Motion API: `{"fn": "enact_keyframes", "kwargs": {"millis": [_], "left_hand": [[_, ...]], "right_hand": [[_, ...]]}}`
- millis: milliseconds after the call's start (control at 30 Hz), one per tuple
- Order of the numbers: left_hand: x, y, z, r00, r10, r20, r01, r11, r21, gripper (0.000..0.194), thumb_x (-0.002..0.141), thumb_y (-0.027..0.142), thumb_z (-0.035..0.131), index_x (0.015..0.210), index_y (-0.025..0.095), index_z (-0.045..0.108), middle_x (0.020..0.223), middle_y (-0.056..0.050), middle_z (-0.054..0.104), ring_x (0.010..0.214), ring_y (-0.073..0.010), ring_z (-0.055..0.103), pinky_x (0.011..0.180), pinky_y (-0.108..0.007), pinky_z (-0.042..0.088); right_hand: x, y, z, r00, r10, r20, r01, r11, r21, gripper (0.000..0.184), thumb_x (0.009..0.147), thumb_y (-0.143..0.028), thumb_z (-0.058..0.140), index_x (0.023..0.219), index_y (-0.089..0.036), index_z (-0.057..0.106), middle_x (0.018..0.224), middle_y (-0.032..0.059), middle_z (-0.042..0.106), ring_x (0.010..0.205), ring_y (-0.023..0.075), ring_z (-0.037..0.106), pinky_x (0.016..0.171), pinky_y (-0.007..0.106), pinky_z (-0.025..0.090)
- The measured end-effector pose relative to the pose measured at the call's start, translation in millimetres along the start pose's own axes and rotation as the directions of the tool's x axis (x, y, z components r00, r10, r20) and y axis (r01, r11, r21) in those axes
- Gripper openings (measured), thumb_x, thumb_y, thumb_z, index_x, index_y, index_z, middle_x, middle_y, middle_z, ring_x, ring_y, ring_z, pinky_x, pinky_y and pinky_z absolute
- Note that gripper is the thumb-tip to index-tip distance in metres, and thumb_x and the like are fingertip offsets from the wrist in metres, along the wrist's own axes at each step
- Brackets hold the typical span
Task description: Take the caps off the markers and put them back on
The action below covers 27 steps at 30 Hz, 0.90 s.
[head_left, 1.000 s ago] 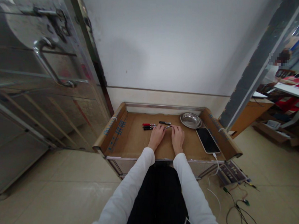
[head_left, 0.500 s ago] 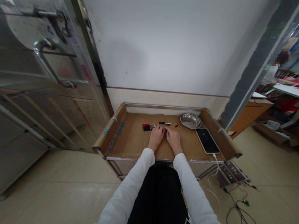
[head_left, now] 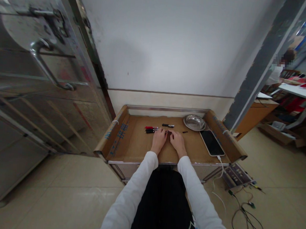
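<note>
Over the middle of the cardboard-lined cart top [head_left: 138,146], my left hand [head_left: 159,141] and my right hand [head_left: 177,142] almost meet. Both have bent, closed fingers, with their fingertips pinched around something small and dark that the fingers mostly hide. Several pens [head_left: 150,130], red and black, lie side by side just left of my left hand, their right ends partly covered by it. Beyond the fingertips lies a separate black pen [head_left: 168,125]. A small dark piece [head_left: 185,132], too small to name, rests right of my right hand's fingers.
A round metal dish [head_left: 194,122] stands at the back right. In front of it lies a phone [head_left: 212,143] with a white cable [head_left: 222,170] hanging over the front edge. Cardboard walls flank the top. On the floor at right are an electrical box [head_left: 238,176] and coiled wire.
The small dark piece beside my right hand has shifted slightly right and toward me and lies at another angle. Both hands keep their place; the whole view has shifted slightly.
</note>
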<state>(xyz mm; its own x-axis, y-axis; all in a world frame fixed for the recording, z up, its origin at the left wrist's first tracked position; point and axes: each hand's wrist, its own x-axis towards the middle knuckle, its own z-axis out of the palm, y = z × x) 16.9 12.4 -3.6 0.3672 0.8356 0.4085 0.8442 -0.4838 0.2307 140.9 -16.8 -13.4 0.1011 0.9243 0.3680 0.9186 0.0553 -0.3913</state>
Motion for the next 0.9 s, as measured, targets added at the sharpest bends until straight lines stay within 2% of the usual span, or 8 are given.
{"fn": "enact_keyframes", "kwargs": {"millis": [300, 467, 567, 767, 900], "left_hand": [[-0.2, -1.3, 1.8, 1.0, 0.008, -0.001, -0.008, 1.0, 0.008, 0.018, 0.093, 0.025, 0.046, 0.101, 0.015, 0.059, 0.103, -0.012, 0.06, 0.096, -0.0239, 0.057, 0.085, -0.036, 0.043], [-0.1, -1.0, 0.2, 1.0, 0.014, 0.012, -0.014, 1.0, 0.004, 0.019, 0.093, 0.025, 0.046, 0.102, 0.016, 0.06, 0.103, -0.011, 0.06, 0.097, -0.024, 0.057, 0.086, -0.036, 0.043], [0.1, -0.7, -0.4, 0.999, 0.028, 0.026, -0.027, 1.0, -0.007, 0.019, 0.093, 0.025, 0.047, 0.104, 0.017, 0.061, 0.104, -0.01, 0.06, 0.098, -0.024, 0.056, 0.088, -0.037, 0.043], [-0.6, -0.1, 0.4, 0.995, 0.095, 0.04, -0.094, 0.995, -0.029, 0.021, 0.093, 0.027, 0.046, 0.105, 0.019, 0.061, 0.106, -0.009, 0.06, 0.103, -0.0231, 0.055, 0.092, -0.038, 0.04], [1.0, 1.0, 0.9, 0.994, 0.11, -0.001, -0.11, 0.991, -0.072, 0.024, 0.096, 0.029, 0.04, 0.105, 0.02, 0.061, 0.107, -0.008, 0.06, 0.104, -0.0216, 0.055, 0.093, -0.038, 0.039]], "right_hand": [[0.7, 1.6, 1.6, 1.0, -0.019, -0.005, 0.019, 0.999, 0.028, 0.036, 0.087, -0.01, 0.039, 0.114, -0.018, 0.063, 0.108, 0.0079, 0.068, 0.1, 0.0186, 0.059, 0.09, 0.028, 0.041], [1.1, 3.1, 3.1, 0.997, -0.04, -0.073, 0.039, 0.999, -0.012, 0.033, 0.087, -0.01, 0.038, 0.108, -0.015, 0.064, 0.105, 0.0097, 0.067, 0.099, 0.0196, 0.056, 0.091, 0.03, 0.039], [0.9, 4.9, 2.3, 0.986, 0.033, -0.166, -0.041, 0.998, -0.048, 0.034, 0.086, -0.01, 0.038, 0.108, -0.013, 0.063, 0.107, 0.0119, 0.065, 0.102, 0.0216, 0.053, 0.093, 0.033, 0.038], [-0.5, 8.1, 5.5, 0.927, 0.202, -0.315, -0.229, 0.972, -0.051, 0.042, 0.084, -0.011, 0.037, 0.122, -0.007, 0.055, 0.13, 0.0194, 0.051, 0.118, 0.0263, 0.044, 0.099, 0.039, 0.033], [-0.7, 8.3, 5.8, 0.87, 0.324, -0.37, -0.354, 0.935, -0.013, 0.036, 0.085, -0.015, 0.036, 0.112, -0.003, 0.058, 0.124, 0.0273, 0.05, 0.113, 0.0313, 0.045, 0.095, 0.044, 0.034]]}}
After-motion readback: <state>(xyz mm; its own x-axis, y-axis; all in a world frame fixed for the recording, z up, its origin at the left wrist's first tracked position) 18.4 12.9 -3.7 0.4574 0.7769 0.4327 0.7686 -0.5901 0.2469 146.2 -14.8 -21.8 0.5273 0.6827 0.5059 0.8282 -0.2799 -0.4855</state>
